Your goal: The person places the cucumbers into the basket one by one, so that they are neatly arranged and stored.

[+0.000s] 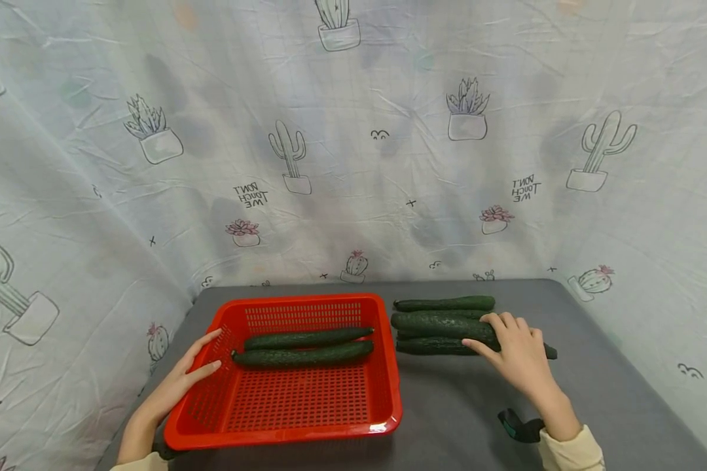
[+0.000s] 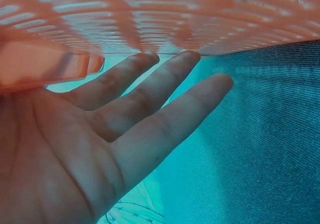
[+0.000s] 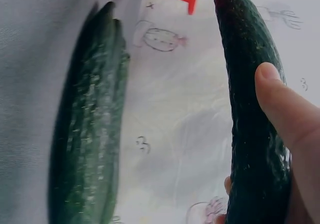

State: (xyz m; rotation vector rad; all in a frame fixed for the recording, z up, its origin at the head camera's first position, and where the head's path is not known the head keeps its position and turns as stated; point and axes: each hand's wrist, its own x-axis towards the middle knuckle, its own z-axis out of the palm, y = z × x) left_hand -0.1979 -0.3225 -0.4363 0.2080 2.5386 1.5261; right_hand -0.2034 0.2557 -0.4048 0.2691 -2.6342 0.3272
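Observation:
In the head view my right hand grips a long dark green cucumber near its right end. The right wrist view shows the thumb along this cucumber, raised off the table. Several other cucumbers lie below it, one cucumber farther back. My left hand rests at the left rim of a red plastic basket. In the left wrist view its fingers extend fairly straight beside the slotted outer wall. Two cucumbers lie side by side inside the basket.
A grey table carries the basket at left and the loose cucumbers at right. A pale curtain with cactus drawings hangs behind and on both sides. A black strap sits at the right wrist.

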